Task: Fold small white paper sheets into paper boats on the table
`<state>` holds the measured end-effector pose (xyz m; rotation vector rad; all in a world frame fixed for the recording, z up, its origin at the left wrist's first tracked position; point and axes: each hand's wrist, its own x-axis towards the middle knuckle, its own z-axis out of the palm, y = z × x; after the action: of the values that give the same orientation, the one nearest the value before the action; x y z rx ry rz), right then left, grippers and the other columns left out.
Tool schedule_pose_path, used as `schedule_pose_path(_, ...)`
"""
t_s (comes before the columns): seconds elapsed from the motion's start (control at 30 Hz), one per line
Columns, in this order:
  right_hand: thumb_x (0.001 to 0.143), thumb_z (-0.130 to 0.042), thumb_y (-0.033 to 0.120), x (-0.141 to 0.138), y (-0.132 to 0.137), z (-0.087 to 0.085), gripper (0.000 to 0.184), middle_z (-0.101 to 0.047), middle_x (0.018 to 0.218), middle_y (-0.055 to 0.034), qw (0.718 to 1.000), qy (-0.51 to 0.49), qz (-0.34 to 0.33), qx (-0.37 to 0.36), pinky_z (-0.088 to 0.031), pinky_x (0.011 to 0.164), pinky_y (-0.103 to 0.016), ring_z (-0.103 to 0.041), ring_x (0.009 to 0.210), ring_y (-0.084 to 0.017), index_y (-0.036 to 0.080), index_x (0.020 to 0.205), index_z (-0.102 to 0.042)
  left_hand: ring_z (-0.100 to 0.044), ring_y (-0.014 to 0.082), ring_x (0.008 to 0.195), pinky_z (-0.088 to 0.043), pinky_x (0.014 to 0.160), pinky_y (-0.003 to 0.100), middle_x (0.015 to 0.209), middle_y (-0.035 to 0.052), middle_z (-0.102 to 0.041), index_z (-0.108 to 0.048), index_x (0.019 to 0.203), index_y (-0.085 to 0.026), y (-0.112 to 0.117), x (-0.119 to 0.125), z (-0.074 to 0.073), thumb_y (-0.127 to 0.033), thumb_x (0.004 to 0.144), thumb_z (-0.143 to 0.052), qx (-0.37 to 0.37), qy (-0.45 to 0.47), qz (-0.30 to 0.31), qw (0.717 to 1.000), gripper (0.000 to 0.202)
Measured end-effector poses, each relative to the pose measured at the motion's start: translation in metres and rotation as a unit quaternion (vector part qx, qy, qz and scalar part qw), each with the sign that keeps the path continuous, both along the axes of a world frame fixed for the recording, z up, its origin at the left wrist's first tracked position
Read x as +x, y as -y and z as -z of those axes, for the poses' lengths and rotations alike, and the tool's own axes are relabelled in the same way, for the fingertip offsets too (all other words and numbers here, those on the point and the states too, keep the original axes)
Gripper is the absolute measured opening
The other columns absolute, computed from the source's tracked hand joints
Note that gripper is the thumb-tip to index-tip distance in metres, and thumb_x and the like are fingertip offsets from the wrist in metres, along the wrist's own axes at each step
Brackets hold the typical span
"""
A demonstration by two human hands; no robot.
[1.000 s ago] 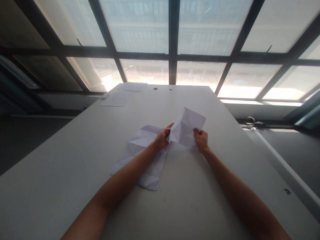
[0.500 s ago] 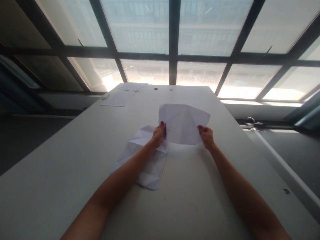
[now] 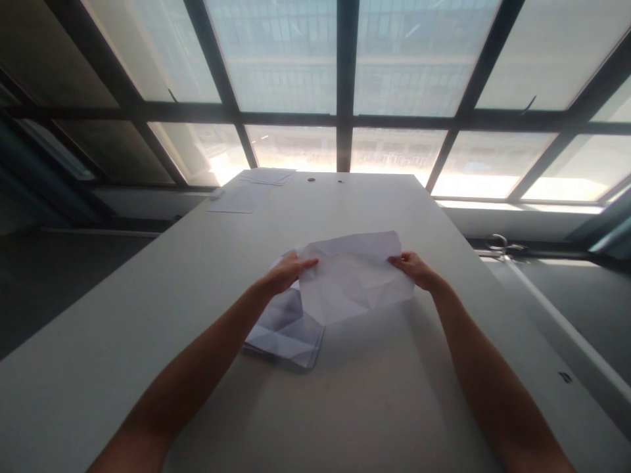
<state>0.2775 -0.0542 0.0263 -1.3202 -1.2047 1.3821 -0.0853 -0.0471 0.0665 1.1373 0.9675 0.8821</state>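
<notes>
I hold a creased white sheet of paper (image 3: 355, 279) spread out just above the grey table (image 3: 374, 394). My left hand (image 3: 286, 272) pinches its left edge and my right hand (image 3: 417, 269) pinches its right edge. Under my left forearm lies a stack of creased white sheets (image 3: 286, 332) flat on the table, partly covered by the held sheet.
More white papers (image 3: 246, 194) lie at the table's far left corner, near two small round holes (image 3: 311, 179). Large windows with dark frames rise behind the table. A ledge with a metal handle (image 3: 497, 243) runs along the right.
The sheet was crumpled between my hands, then opened upright, and is now spread flatter and lower toward the table. My hands have moved apart.
</notes>
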Motion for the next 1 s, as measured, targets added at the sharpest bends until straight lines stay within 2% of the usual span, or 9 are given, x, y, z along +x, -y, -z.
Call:
schedule_pose_path(0.13,0.065,-0.083,0.046,-0.015,0.008,-0.001,0.046,-0.073,0.08,-0.0074,0.998,0.002,-0.064,0.007,-0.049,0.052,-0.024,-0.062,0.061,-0.016,0.012,0.095,-0.074,-0.065,0.0179,0.06,-0.052,0.054,0.026,0.073,0.0078,-0.071,-0.07,0.084,-0.011,0.031,-0.015,0.003,-0.032,0.073,-0.077,0.014,-0.014,-0.118,0.993,0.025)
schedule_pose_path(0.27,0.065,-0.082,0.043,-0.037,0.01,-0.001,0.046,-0.072,0.083,-0.0064,0.989,0.002,-0.15,-0.008,-0.05,0.061,-0.024,-0.062,0.066,-0.014,0.013,0.099,-0.073,-0.05,0.0107,0.044,-0.035,0.039,0.019,0.057,0.0003,-0.06,-0.066,0.074,-0.012,0.075,-0.045,0.009,-0.046,0.076,-0.072,0.06,-0.112,-0.212,0.969,0.035)
schedule_pose_path(0.4,0.07,-0.073,0.045,-0.081,-0.007,0.007,0.033,-0.063,0.062,-0.0013,0.993,0.098,-0.027,0.062,-0.038,0.048,-0.021,-0.052,0.052,-0.011,0.014,0.075,-0.068,-0.048,0.0122,0.043,-0.038,0.041,0.022,0.052,-0.0008,-0.055,-0.059,0.065,-0.014,0.118,-0.073,0.016,-0.057,0.077,-0.066,0.031,-0.144,-0.254,0.956,0.046)
schedule_pose_path(0.53,0.077,-0.064,0.04,-0.129,-0.035,0.015,0.026,-0.065,0.063,-0.0029,0.958,0.211,0.045,0.189,-0.037,0.052,-0.022,-0.055,0.057,-0.014,0.015,0.073,-0.068,-0.055,0.0167,0.047,-0.043,0.049,0.026,0.052,0.0038,-0.059,-0.06,0.057,-0.015,0.145,-0.101,0.028,-0.059,0.078,-0.059,-0.002,-0.237,-0.219,0.947,0.049)
schedule_pose_path(0.63,0.08,-0.064,0.037,-0.155,-0.048,0.019,0.021,-0.07,0.07,-0.0049,0.928,0.283,0.013,0.242,-0.041,0.06,-0.024,-0.061,0.066,-0.016,0.016,0.078,-0.071,-0.045,0.0141,0.037,-0.034,0.044,0.025,0.039,0.0017,-0.047,-0.049,0.042,-0.019,0.153,-0.129,0.03,-0.068,0.077,-0.051,-0.005,-0.401,-0.165,0.901,0.061)
schedule_pose_path(0.77,0.083,-0.066,0.031,-0.176,-0.055,0.025,0.014,-0.075,0.085,-0.0077,0.907,0.344,-0.041,0.241,-0.043,0.071,-0.025,-0.067,0.081,-0.019,0.019,0.089,-0.073,-0.05,0.0172,0.04,-0.033,0.046,0.027,0.046,0.0041,-0.055,-0.059,0.051,-0.018,0.153,-0.163,-0.004,-0.071,0.081,-0.047,-0.055,-0.567,-0.007,0.822,0.062)
schedule_pose_path(0.87,0.087,-0.066,0.034,-0.183,-0.055,0.025,0.017,-0.075,0.093,-0.0082,0.882,0.404,-0.058,0.236,-0.044,0.075,-0.027,-0.068,0.089,-0.021,0.021,0.096,-0.072,-0.06,0.0192,0.058,-0.039,0.058,0.027,0.062,0.0056,-0.063,-0.064,0.066,-0.019,0.139,-0.157,-0.043,-0.056,0.094,-0.039,0.106,-0.683,-0.102,0.716,0.052)
schedule_pose_path(0.9,0.088,-0.065,0.035,-0.185,-0.054,0.024,0.018,-0.075,0.095,-0.0082,0.872,0.424,-0.063,0.234,-0.045,0.076,-0.028,-0.068,0.09,-0.022,0.022,0.099,-0.071,-0.063,0.0205,0.066,-0.042,0.064,0.028,0.07,0.0061,-0.067,-0.066,0.076,-0.02,0.131,-0.146,-0.051,-0.053,0.096,-0.039,0.171,-0.684,-0.111,0.7,0.047)
schedule_pose_path(1.0,0.092,-0.061,0.036,-0.191,-0.046,0.017,0.025,-0.072,0.106,-0.0098,0.841,0.473,-0.055,0.256,-0.046,0.083,-0.031,-0.064,0.101,-0.024,0.023,0.112,-0.067,-0.064,0.021,0.104,-0.044,0.094,0.033,0.114,0.008,-0.069,-0.066,0.113,-0.023,0.1,-0.099,-0.046,-0.043,0.099,-0.039,0.367,-0.585,0.029,0.723,0.036)
